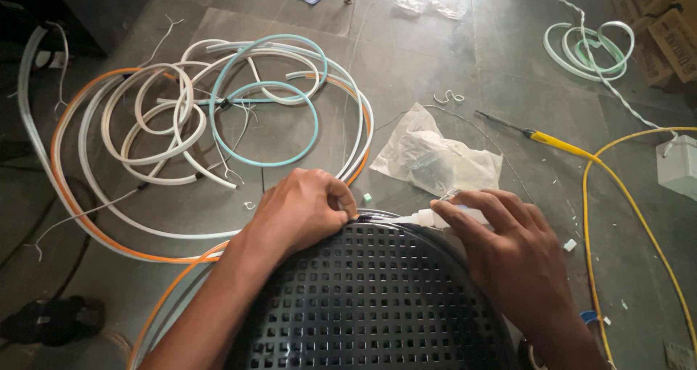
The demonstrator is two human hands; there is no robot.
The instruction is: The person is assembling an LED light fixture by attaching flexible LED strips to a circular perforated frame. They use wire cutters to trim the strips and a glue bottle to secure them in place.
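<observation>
**Desk:** Over the black perforated stool seat [370, 297], what have you got?

**Operator:** From my remote feed, both bare hands meet at the seat's far rim. I see the left hand [301, 210] curled knuckles-up, fingertips pinching the end of a white flexible strip [388, 216] that lies along that rim. The right hand [508, 250] comes in from the seat's right side, fingers extended and closed around a small white tube [428, 216], its tip touching the strip.

**Desk:** Textures beyond the seat?

**Operator:** Smooth, rubbery strip coils [210, 116] in white, orange and pale teal loop on the grey tiled floor [406, 65] beyond the seat's left edge. A crinkled clear plastic bag [435, 156] sits just beyond the right hand, a yellow-handled screwdriver [537, 136] and thin yellow cable [617, 217] farther right.
</observation>
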